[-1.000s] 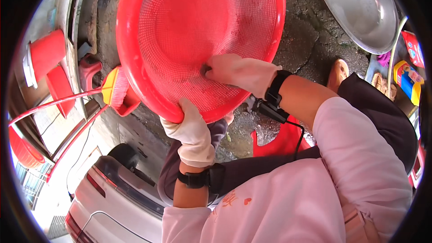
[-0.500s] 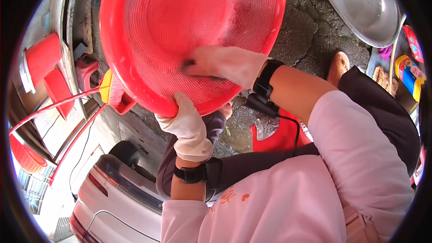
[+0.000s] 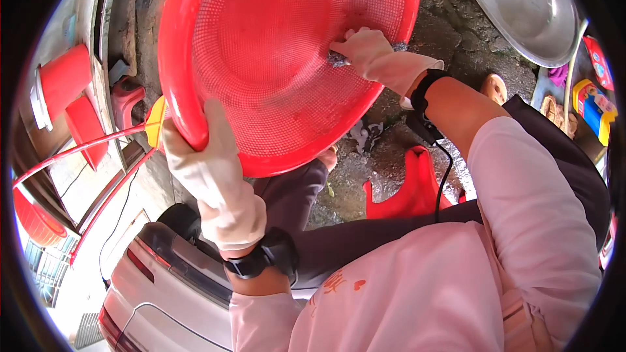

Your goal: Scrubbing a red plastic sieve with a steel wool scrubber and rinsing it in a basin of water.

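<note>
A large round red plastic mesh basket (image 3: 270,23) is tilted toward me over the wet ground. My left hand (image 3: 212,163), in a whitish glove, grips its thick rim at the lower left, thumb inside and fingers round the outside. Inside the basket, my gloved right hand (image 3: 372,52) is closed on a grey scouring pad (image 3: 338,59) and presses it on the mesh near the right side. Part of the pad sticks out past the fingers; the rest is covered by the glove.
A big metal basin (image 3: 528,10) lies at the upper right. Below me stands a red plastic stool (image 3: 411,189). Red-handled brooms or brushes (image 3: 85,145) and red buckets (image 3: 65,85) are at the left. A silver car (image 3: 169,293) is at the lower left; a blue-yellow package (image 3: 593,111) lies far right.
My right hand has moved right and up across the mesh with the scouring pad. My left hand has shifted left along the rim, and the basket has turned and moved slightly right.
</note>
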`<control>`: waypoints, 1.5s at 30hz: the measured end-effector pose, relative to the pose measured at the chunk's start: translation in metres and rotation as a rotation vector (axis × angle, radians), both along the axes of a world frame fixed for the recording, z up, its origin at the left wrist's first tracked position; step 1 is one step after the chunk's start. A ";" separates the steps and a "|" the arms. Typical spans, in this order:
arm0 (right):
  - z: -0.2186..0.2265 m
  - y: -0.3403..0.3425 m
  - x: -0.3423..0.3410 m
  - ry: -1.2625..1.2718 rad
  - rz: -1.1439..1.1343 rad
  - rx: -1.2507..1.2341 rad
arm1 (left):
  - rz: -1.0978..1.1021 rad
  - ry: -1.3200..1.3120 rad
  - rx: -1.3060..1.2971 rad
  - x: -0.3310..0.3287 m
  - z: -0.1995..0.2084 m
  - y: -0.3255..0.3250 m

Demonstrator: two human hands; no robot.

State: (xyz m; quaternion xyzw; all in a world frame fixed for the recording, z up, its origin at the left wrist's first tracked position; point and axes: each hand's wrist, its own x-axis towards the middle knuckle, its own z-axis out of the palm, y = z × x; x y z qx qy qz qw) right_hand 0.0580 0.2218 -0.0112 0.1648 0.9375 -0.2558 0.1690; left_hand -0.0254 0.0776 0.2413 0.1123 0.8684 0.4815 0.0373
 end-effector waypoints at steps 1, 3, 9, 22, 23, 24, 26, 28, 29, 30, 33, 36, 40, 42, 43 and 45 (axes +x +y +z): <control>-0.005 0.003 0.009 0.022 -0.018 -0.024 | -0.020 -0.020 0.012 -0.003 0.000 0.001; -0.003 0.014 0.004 0.063 -0.038 -0.043 | -0.070 0.001 0.054 -0.002 -0.006 -0.001; 0.013 0.068 -0.019 0.161 -0.253 -0.044 | 0.131 -0.041 0.333 0.015 -0.045 -0.013; -0.033 -0.012 0.004 0.047 -0.163 -0.293 | 0.090 0.007 0.276 0.036 -0.058 0.009; -0.031 -0.003 0.001 0.059 -0.156 -0.292 | 0.101 0.017 0.280 0.035 -0.060 0.006; -0.019 0.009 -0.001 0.052 -0.172 -0.332 | 0.105 0.025 0.280 0.035 -0.060 0.004; 0.014 0.002 0.002 0.202 -0.221 -0.580 | 0.170 0.032 0.319 0.032 -0.061 0.000; 0.051 -0.027 -0.002 0.097 -0.181 -0.595 | 0.151 0.069 0.280 0.028 -0.068 0.001; 0.061 -0.039 -0.006 -0.016 -0.130 -0.640 | 0.146 0.110 0.208 0.029 -0.066 -0.004; 0.057 -0.035 0.004 -0.042 -0.136 -0.648 | 0.150 0.086 0.196 0.035 -0.064 -0.009; 0.020 0.034 0.004 -0.189 -0.175 -0.412 | 0.123 0.005 0.237 0.034 -0.065 -0.001; 0.017 -0.004 -0.007 -0.093 -0.141 -0.629 | 0.161 0.101 0.234 0.029 -0.073 -0.009; 0.029 -0.029 0.010 -0.024 -0.093 -0.571 | 0.187 0.002 0.230 0.038 -0.056 -0.005; 0.016 0.011 0.018 0.000 -0.147 -0.362 | 0.188 -0.062 0.261 0.038 -0.060 -0.002; 0.000 0.013 0.013 0.010 -0.154 -0.352 | 0.156 0.020 0.252 0.035 -0.071 -0.006; -0.010 0.000 0.000 -0.054 -0.046 -0.142 | 0.134 0.108 0.236 0.033 -0.076 -0.010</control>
